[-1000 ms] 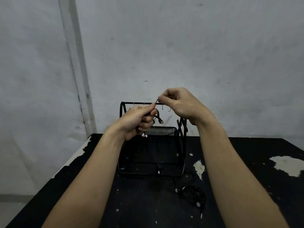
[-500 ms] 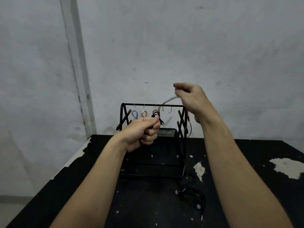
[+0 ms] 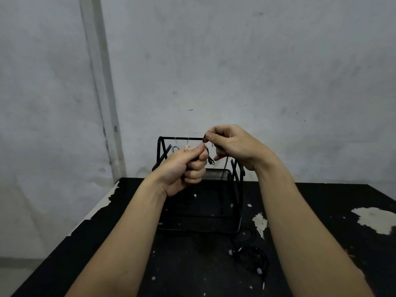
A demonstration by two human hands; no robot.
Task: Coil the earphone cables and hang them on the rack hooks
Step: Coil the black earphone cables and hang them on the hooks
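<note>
A black wire rack (image 3: 236, 227) with a top bar (image 3: 182, 138) of small hooks stands at the back of the black table (image 3: 192, 264). My left hand (image 3: 184, 168) is closed around a bundle of black earphone cable (image 3: 210, 160) in front of the bar. My right hand (image 3: 233, 144) pinches the cable's free end just above the left thumb. A blue coil (image 3: 174, 148) and a pale coil hang on the left hooks. A black earphone set (image 3: 252, 260) with pale earbuds lies loose on the table in front of the rack.
A grey wall rises right behind the table. The tabletop's paint is chipped, with a large pale patch (image 3: 377, 219) at the right. The table's left edge (image 3: 100, 206) runs diagonally beside a pale floor.
My right hand, which had swung up and right with the cable end, has come back down to the left hand. My left hand stays closed on the bundle.
</note>
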